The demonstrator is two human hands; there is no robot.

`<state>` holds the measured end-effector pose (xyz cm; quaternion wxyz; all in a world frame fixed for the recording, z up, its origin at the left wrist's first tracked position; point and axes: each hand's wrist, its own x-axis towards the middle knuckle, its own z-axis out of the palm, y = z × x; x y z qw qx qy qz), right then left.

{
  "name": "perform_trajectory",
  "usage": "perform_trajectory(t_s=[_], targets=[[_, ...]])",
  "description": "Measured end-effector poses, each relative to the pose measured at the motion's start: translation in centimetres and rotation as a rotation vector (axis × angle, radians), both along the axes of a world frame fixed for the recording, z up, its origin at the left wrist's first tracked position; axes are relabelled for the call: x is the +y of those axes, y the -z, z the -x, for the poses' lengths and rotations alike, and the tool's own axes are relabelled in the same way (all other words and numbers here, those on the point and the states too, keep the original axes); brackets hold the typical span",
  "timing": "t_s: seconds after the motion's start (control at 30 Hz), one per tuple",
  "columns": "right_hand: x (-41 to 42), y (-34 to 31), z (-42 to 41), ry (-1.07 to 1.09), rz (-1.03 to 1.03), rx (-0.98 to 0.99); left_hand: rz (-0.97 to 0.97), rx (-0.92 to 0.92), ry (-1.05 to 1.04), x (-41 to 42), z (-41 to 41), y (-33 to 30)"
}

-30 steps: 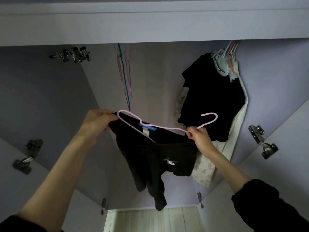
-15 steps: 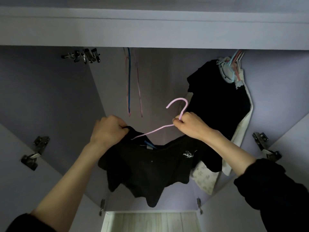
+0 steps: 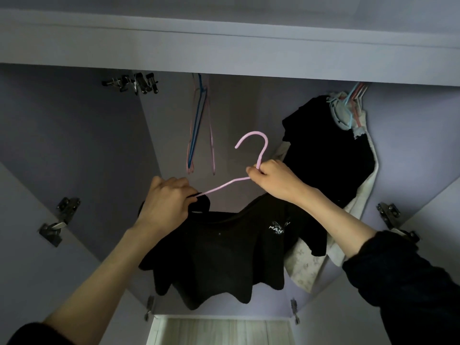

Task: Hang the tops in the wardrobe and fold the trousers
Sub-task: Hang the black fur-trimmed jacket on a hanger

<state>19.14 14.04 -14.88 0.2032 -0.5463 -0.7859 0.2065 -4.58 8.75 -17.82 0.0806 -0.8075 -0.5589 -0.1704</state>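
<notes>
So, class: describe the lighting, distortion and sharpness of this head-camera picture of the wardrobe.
Head view: dim, bluish light; the black top loses nearly all fold detail, only its white logo reads. Wide-angle distortion bends the wardrobe frame and splays the side walls. The pink hanger and both hands, left hand and right hand, look fairly sharp, without obvious glare.

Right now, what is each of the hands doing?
Left hand: grips the black top at the shoulder end of the pink hanger.
Right hand: pinches the pink hanger at its neck.
</notes>
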Motion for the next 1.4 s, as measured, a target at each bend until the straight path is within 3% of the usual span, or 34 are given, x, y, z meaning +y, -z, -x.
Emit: perform_trajectory(t_s=[0.17, 0.37, 0.47, 0.63, 0.77, 1.13, 1.4], targets=[[0.1, 0.8, -0.9, -0.036, 0.115, 0.185, -0.139, -0.095, -0.045, -0.4, 1.1, -0.6], [0.3, 4.2, -3.4, 0.034, 0.236, 0.165, -0.234, -0.19, -0.165, -0.6, 4.6, -1.3], [0.5, 4.9, -3.2, 0.088, 0.136, 0.13, -0.241, -0.209, -0.206, -0.6, 5.9, -1.3], [1.9, 3.1, -4.3, 0.103, -0.004, 0.259, -0.24, -0.271, -0.289, -1.5, 7.6, -0.9], [1.4, 3.1, -4.0, 0.008, 0.142, 0.11, -0.283, -0.333, -0.231, -1.8, 7.4, -1.1], [0.4, 2.3, -6.3, 0.189, -0.099, 0.284, -0.282, -0.447, -0.254, -0.9, 5.8, -1.6], [-0.5, 0.6, -7.7, 0.039, 0.046, 0.195, -0.282, -0.473, -0.099, 0.3, 1.5, -1.0]])
